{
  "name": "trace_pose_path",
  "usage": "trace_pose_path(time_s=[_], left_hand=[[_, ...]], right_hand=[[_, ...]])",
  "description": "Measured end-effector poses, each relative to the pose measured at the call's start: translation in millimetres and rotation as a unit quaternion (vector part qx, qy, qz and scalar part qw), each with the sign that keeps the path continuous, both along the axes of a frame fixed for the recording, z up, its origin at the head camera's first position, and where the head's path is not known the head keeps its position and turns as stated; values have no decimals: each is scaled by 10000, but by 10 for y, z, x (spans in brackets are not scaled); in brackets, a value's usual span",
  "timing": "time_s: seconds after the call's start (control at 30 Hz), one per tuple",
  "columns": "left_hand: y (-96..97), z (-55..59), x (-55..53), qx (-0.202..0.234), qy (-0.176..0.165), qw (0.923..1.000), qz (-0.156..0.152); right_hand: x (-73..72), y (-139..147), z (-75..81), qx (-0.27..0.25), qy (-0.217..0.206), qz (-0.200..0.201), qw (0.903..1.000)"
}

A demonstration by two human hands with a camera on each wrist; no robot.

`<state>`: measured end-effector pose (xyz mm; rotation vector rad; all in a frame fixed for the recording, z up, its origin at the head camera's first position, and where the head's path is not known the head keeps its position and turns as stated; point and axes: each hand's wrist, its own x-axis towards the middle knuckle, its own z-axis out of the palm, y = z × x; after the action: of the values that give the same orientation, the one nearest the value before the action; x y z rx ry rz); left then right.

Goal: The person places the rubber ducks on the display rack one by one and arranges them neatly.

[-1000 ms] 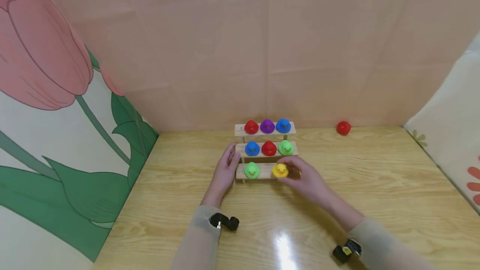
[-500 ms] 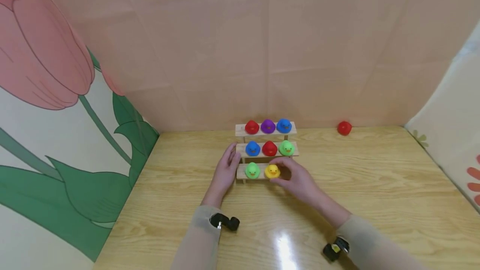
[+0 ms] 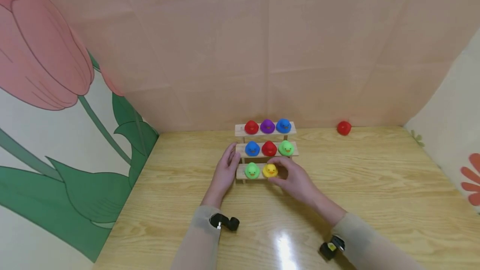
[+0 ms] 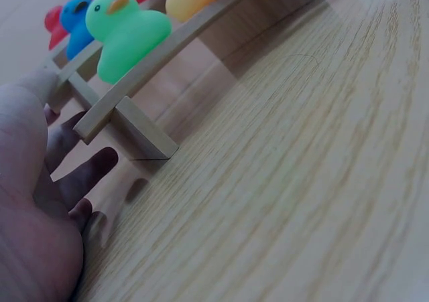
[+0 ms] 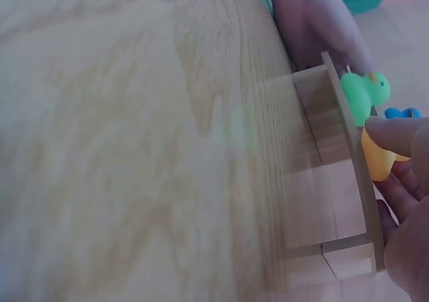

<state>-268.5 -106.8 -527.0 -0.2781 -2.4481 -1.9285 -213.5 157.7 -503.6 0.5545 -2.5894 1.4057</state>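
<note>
A yellow rubber duck [image 3: 270,171] sits on the lowest step of a small wooden stepped rack [image 3: 240,173]. My right hand [image 3: 294,177] pinches this duck between thumb and fingers, beside a green duck [image 3: 252,171] at the step's left. My left hand [image 3: 226,170] rests along the rack's left side, fingers fairly straight, as the left wrist view also shows. The middle step bears a blue duck [image 3: 252,148], a red duck [image 3: 269,148] and a second green duck [image 3: 286,148]. On the top step stand red [image 3: 251,127], purple [image 3: 268,126] and blue ducks.
A lone red duck-like toy [image 3: 343,128] lies on the wooden table [image 3: 375,178] at the back right, close to the pink backdrop [image 3: 210,53]. A flower-patterned sheet [image 3: 56,145] borders the table's left side, and a white one stands at the right.
The right hand has shifted left along the lowest step with the yellow duck, bringing it nearer the green duck. The left hand has stayed at the rack's side.
</note>
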Motion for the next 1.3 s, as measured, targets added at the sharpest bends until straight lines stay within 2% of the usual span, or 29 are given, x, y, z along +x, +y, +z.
trace_pose_path(time_s=[0.23, 0.5, 0.97, 1.13, 1.3], left_hand=[[-7, -6, -5, -5, 32, 10000, -28], [-6, -6, -6, -28, -40, 10000, -6], [-15, -35, -13, -3, -26, 10000, -30], [-13, -41, -14, 10, 26, 10000, -40], [-6, -27, -19, 21, 35, 10000, -20]], right_hand=[[-10, -23, -8, 80, 62, -51, 9999], [-20, -24, -27, 261, 352, 20, 9990], [-21, -18, -45, 360, 439, 63, 9984], [17, 10, -36, 328, 551, 56, 9979], [115, 126, 2, 261, 732, -5, 9970]])
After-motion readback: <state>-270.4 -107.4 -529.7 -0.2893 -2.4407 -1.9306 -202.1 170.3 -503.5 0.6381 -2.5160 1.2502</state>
